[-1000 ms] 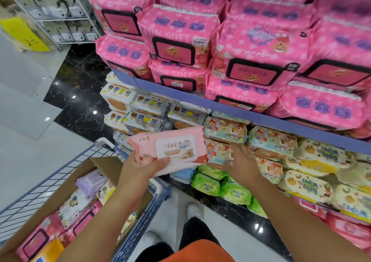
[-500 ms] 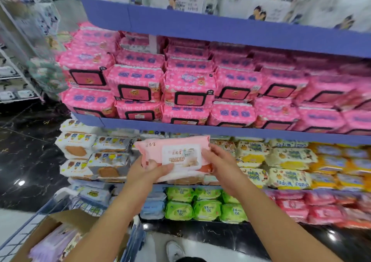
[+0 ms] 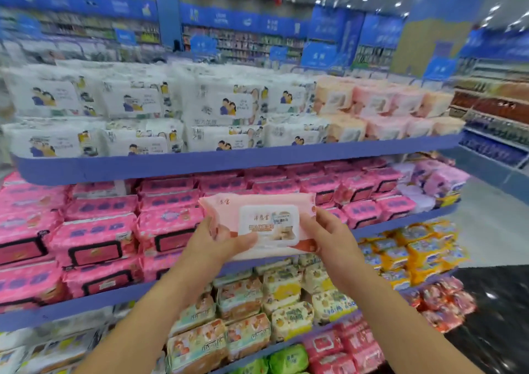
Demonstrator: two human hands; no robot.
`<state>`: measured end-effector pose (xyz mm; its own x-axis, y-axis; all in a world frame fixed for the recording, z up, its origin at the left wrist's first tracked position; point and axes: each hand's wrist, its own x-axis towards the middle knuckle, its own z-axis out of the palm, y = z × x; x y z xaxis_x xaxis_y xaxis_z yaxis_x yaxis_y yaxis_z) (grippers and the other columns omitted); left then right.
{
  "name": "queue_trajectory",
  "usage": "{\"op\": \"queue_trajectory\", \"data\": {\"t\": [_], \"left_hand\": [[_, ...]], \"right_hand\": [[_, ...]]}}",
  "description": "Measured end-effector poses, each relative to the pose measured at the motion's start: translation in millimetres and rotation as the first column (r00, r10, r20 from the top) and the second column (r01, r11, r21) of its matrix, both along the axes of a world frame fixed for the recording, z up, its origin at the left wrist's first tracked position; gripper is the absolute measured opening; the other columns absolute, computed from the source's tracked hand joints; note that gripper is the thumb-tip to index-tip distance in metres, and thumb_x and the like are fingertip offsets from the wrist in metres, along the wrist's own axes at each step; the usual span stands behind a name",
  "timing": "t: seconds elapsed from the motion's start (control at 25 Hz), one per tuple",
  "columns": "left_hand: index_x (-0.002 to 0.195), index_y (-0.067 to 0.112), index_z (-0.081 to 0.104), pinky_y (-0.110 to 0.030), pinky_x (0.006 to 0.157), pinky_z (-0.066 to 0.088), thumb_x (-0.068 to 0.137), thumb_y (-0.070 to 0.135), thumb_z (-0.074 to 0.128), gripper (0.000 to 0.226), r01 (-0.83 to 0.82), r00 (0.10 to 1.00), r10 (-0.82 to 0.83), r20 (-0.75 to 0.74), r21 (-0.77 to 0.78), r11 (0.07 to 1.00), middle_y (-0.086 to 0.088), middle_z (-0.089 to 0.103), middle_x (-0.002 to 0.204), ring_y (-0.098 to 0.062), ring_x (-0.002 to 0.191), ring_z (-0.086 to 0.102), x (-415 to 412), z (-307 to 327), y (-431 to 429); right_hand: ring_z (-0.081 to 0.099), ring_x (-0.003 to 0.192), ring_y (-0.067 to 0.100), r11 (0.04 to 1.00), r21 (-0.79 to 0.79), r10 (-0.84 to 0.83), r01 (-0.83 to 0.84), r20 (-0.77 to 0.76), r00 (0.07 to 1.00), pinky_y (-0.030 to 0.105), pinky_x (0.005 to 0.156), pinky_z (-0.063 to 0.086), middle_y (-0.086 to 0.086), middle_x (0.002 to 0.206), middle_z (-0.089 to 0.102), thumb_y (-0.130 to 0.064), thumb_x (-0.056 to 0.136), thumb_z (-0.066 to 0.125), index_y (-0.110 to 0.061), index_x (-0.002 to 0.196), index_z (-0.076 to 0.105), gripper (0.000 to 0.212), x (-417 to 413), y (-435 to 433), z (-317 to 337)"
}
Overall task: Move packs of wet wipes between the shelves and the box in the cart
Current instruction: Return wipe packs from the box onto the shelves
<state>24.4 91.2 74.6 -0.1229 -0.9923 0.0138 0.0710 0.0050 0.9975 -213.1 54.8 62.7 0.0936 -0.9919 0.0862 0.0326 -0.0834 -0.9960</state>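
At middle shelf's (image 3: 86, 303) front edge, gripping pale pink pack (image 3: 263, 222) by both ends: left hand (image 3: 217, 244), right hand (image 3: 329, 239). Behind, hot-pink packs (image 3: 94, 239); above, white packs (image 3: 137, 104), peach packs (image 3: 380, 101) toward right corner.

The right hand (image 3: 329, 242) has left the lower packs (image 3: 240, 296) and now holds the right end of the pale pack (image 3: 269, 224), which the left hand (image 3: 209, 247) held alone above the cart a second ago. The pack has risen in front of the pink packs (image 3: 94, 239). The view has swung up: the cart and box are out of sight, and the top shelf (image 3: 229, 160) with its white packs (image 3: 137, 101) has come in.
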Motion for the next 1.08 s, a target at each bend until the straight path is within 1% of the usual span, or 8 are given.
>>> {"op": "queue_trajectory", "data": {"t": [0.16,0.28,0.36,0.52,0.64,0.8,0.92,1.08], "left_hand": [[0.104,0.045,0.040,-0.020,0.075,0.037,0.071,0.049,0.084,0.056,0.024,0.999,-0.020,0.039,-0.115,0.993,0.006,0.027,0.060,-0.005,0.054,0.034,-87,52,-32],[0.128,0.004,0.050,-0.041,0.088,0.051,0.070,0.050,0.086,0.082,-0.013,0.995,0.034,0.090,-0.226,0.974,-0.006,0.054,0.064,-0.017,0.081,0.067,-156,80,-63],[0.131,-0.011,0.042,-0.036,0.084,0.048,0.047,0.071,0.087,0.126,-0.038,0.986,0.077,0.148,-0.253,0.967,-0.007,0.065,0.070,-0.017,0.068,0.068,-202,99,-86],[0.083,0.017,0.041,-0.029,0.068,0.033,0.053,0.069,0.087,0.075,-0.021,0.987,0.063,0.148,-0.269,0.963,0.010,0.027,0.054,-0.005,0.044,0.028,-284,132,-138],[0.075,0.019,0.033,-0.023,0.057,0.029,0.072,0.048,0.083,0.058,-0.031,0.968,0.110,0.224,-0.331,0.943,0.011,0.031,0.049,-0.002,0.042,0.030,-332,147,-190],[0.078,0.023,0.043,-0.015,0.053,0.038,0.078,0.039,0.083,0.043,-0.001,0.940,0.145,0.310,-0.421,0.907,0.018,0.045,0.046,0.002,0.043,0.043,-380,160,-259],[0.096,0.003,0.054,-0.017,0.055,0.043,0.074,0.046,0.086,0.058,0.029,0.930,0.139,0.340,-0.444,0.895,0.014,0.044,0.054,-0.006,0.050,0.045,-403,161,-317],[0.110,0.009,0.055,-0.033,0.064,0.054,0.062,0.066,0.085,0.081,0.000,0.897,0.195,0.396,-0.442,0.897,0.000,0.056,0.068,-0.014,0.061,0.058,-439,160,-390]], "right_hand": [[0.072,0.108,0.023,0.993,-0.119,-0.012,0.012,0.005,1.000,0.041,0.093,0.058,0.001,0.120,0.074,-0.034,0.099,0.059,-0.019,0.128,0.063,0.033,-82,-14,44],[0.073,0.104,0.023,0.980,-0.197,-0.028,0.032,0.023,0.999,0.039,0.088,0.060,0.001,0.116,0.075,-0.030,0.099,0.058,-0.020,0.125,0.065,0.029,-152,-39,75],[0.073,0.104,0.022,0.971,-0.234,-0.047,0.051,0.023,0.999,0.040,0.089,0.059,0.000,0.116,0.076,-0.031,0.100,0.058,-0.021,0.125,0.065,0.028,-200,-63,92],[0.074,0.103,0.018,0.961,-0.272,-0.031,0.040,0.038,0.999,0.029,0.082,0.061,-0.003,0.119,0.074,-0.035,0.098,0.059,-0.021,0.130,0.061,0.035,-284,-120,118],[0.071,0.110,0.021,0.964,-0.265,-0.027,0.036,0.039,0.999,0.041,0.093,0.058,-0.002,0.126,0.071,-0.050,0.086,0.068,-0.023,0.138,0.057,0.060,-336,-169,134],[0.074,0.103,0.020,0.954,-0.287,-0.065,0.084,0.074,0.995,0.040,0.090,0.059,-0.002,0.113,0.077,-0.035,0.092,0.062,-0.019,0.126,0.063,0.038,-384,-230,143],[0.075,0.096,0.016,0.940,-0.322,-0.109,0.116,0.040,0.993,0.025,0.072,0.060,0.002,0.113,0.077,-0.026,0.099,0.057,-0.016,0.126,0.063,0.029,-413,-285,142],[0.071,0.110,0.018,0.934,-0.321,-0.167,0.159,0.003,0.986,0.039,0.090,0.059,0.000,0.137,0.064,-0.048,0.090,0.064,-0.022,0.147,0.049,0.064,-453,-363,147]]}}
